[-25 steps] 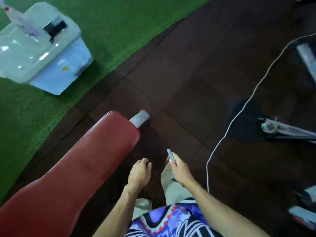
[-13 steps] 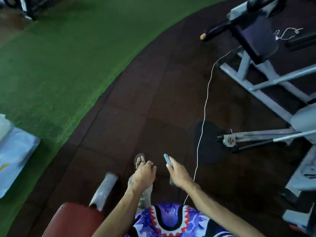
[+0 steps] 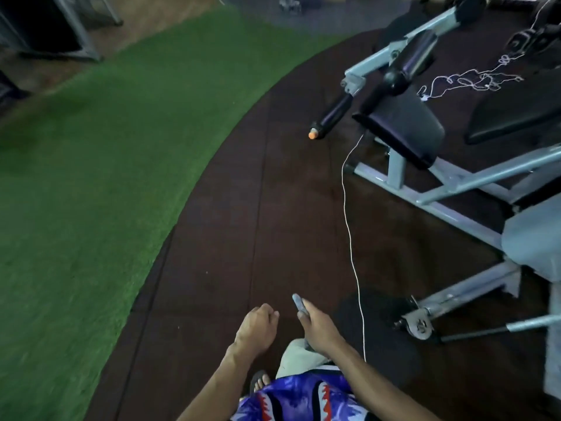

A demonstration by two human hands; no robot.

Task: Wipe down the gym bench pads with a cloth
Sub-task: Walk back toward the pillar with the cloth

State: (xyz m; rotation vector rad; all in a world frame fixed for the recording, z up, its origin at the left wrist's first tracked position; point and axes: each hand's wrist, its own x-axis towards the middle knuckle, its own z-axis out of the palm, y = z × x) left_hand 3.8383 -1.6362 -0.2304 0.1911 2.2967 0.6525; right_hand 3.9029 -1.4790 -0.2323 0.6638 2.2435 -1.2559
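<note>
My right hand [image 3: 320, 326] is closed around a small, flat grey-blue piece [image 3: 298, 302] that sticks out forward past my thumb; it may be the folded cloth, but I cannot tell. My left hand [image 3: 257, 327] hangs beside it with the fingers curled and nothing in them. Both hands are low over the dark brown rubber floor. A black bench pad [image 3: 403, 129] sits on a grey steel frame [image 3: 455, 183] at the upper right, well ahead of my hands. A second black pad [image 3: 516, 112] lies further right. No red bench is in view.
Green turf [image 3: 91, 177] fills the left half, meeting the rubber tiles along a curved edge. A thin white cord [image 3: 349, 226] runs from the machine down past my right hand. A black roller with an orange end cap [image 3: 332, 115] juts out from the frame.
The view has swung up and to the right: the red bench and the pale plastic box have left the frame and the grey machine with black pads has come in. Both hands kept their pose.
</note>
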